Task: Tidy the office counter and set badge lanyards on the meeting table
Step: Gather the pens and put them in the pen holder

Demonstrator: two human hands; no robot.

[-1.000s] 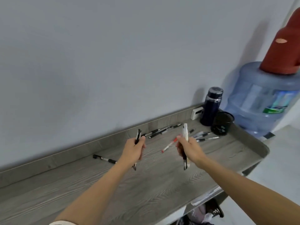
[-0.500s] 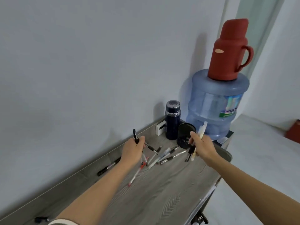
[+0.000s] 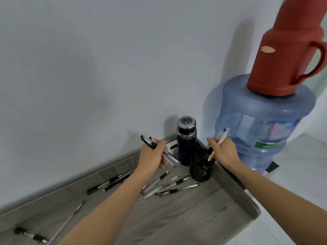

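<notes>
My left hand (image 3: 153, 156) grips a few dark and clear pens (image 3: 169, 158) above the grey wooden counter (image 3: 177, 214). My right hand (image 3: 223, 152) holds two pens (image 3: 220, 138), their lower tips inside the black pen cup (image 3: 200, 171) at the counter's right end. Several loose pens (image 3: 169, 185) lie scattered on the counter in front of the cup, with more pens (image 3: 108, 183) to the left. No lanyards are in view.
A dark blue flask (image 3: 186, 140) stands against the wall behind the cup, beside a small white box (image 3: 171, 146). A big blue water jug (image 3: 265, 124) with a red thermos (image 3: 286, 50) on top stands past the counter's right edge. Another pen (image 3: 31, 236) lies far left.
Both hands have moved right toward the cup. My right hand has lowered its pens' tips into the cup. The view has come closer to the counter's right end.
</notes>
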